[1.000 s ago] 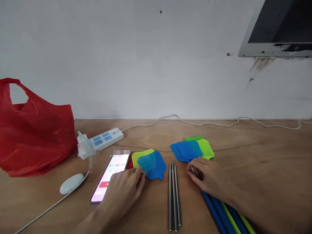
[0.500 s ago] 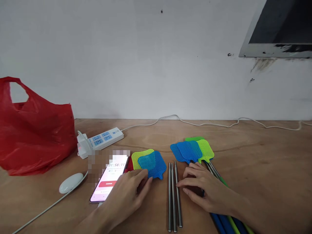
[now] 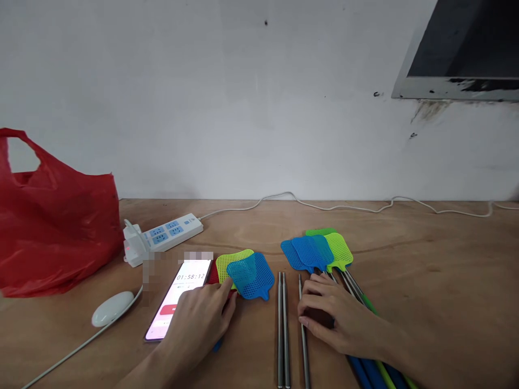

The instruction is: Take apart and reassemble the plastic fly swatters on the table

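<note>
My right hand (image 3: pixel 330 308) is closed in a pinch, thumb and fingertips around a thin metal rod (image 3: pixel 305 359) that lies lengthwise on the table. Two similar metal rods (image 3: pixel 283 335) lie side by side just left of it. Beneath the right hand and forearm runs a bundle of fly swatters (image 3: pixel 343 254) with blue and green heads, metal shafts and coloured grips. My left hand (image 3: pixel 200 313) has index finger and thumb apart, the fingertips at the edge of loose fly swatter heads (image 3: pixel 259 278) in blue, yellow-green and red. Its other fingers are partly hidden.
A lit phone (image 3: pixel 174 302) lies partly under my left hand. Behind it are a white power strip (image 3: pixel 174 229) and a white oval device (image 3: pixel 112 309) with a cable. A red plastic bag (image 3: pixel 57 227) stands at the left. A white cable (image 3: pixel 336 207) runs along the wall.
My right hand has drawn one metal rod to the right, away from the other two. My left hand has shifted slightly left and back from the blue swatter head.
</note>
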Tool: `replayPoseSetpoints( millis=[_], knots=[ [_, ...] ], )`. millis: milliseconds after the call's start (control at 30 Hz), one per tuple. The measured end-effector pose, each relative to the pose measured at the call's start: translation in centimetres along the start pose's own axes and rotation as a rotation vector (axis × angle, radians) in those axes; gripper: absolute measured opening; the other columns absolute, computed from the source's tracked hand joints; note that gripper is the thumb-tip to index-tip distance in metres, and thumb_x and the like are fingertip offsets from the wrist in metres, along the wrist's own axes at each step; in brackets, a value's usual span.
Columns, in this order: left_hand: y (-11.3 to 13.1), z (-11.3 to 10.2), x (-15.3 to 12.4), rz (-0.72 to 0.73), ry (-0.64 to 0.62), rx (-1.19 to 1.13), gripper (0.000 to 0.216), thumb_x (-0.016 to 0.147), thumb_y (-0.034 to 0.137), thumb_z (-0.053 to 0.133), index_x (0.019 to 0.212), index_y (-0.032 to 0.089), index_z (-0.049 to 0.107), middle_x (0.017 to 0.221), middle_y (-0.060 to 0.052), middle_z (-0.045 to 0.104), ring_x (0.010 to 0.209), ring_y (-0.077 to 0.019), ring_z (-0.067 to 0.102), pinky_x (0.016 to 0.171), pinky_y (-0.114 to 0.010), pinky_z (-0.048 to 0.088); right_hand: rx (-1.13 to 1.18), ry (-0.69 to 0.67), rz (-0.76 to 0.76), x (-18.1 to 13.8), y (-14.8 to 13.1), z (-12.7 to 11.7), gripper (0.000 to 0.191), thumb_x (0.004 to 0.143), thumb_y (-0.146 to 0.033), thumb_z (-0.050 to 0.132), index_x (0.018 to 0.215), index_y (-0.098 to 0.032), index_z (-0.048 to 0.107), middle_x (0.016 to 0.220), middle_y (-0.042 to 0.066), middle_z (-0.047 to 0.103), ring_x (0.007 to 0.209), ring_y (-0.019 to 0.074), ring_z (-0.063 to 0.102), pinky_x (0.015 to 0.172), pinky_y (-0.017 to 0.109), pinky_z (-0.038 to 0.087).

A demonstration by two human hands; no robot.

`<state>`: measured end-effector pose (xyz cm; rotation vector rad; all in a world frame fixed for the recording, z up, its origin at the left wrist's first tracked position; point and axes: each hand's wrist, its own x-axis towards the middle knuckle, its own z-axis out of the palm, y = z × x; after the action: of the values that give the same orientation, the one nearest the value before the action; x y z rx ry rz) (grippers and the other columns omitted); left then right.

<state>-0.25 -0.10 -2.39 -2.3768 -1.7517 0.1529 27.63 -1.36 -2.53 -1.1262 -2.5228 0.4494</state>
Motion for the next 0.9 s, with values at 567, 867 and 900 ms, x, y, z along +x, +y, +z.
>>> replayPoseSetpoints(
  millis=[567,867,900],
  knots=[
    [0.3,0.4,-1.3,0.005,0.033,-0.042,0.031,0.086,0.013,0.043,0.111,0.016,0.062,0.091,-0.011,0.073,0.082,-0.0328,0.071,0.065,-0.039,0.049,0.008,0.042,0.031,0.2,0.5,0.9,0.01,0.084,-0.015,0.062,0.082,-0.021,0.054,0.083,-0.001,0.057,0.082,0.0185,0.052,0.082,0.037,0.037],
    [1.3,0.1,-1.5,0.249,0.398,-0.375,0.008,0.086,0.018,0.042,0.082,0.024,0.043,0.065,0.001,0.061,0.053,-0.0206,0.062,0.049,-0.028,0.033,-0.125,0.126,0.089,0.0,0.0,1.2,0.012,0.081,-0.015,0.059,0.086,-0.022,0.052,0.08,0.0,0.06,0.083,0.0225,0.052,0.081,0.037,0.035],
    [1.5,0.3,-1.6,0.285,0.411,-0.435,0.009,0.087,0.018,0.042,0.081,0.024,0.041,0.065,0.002,0.06,0.053,-0.0192,0.061,0.049,-0.027,0.033,-0.144,0.132,0.097,0.0,0.0,1.1,0.012,0.08,-0.015,0.059,0.086,-0.022,0.052,0.079,0.001,0.06,0.083,0.0231,0.052,0.08,0.038,0.035]
  ],
)
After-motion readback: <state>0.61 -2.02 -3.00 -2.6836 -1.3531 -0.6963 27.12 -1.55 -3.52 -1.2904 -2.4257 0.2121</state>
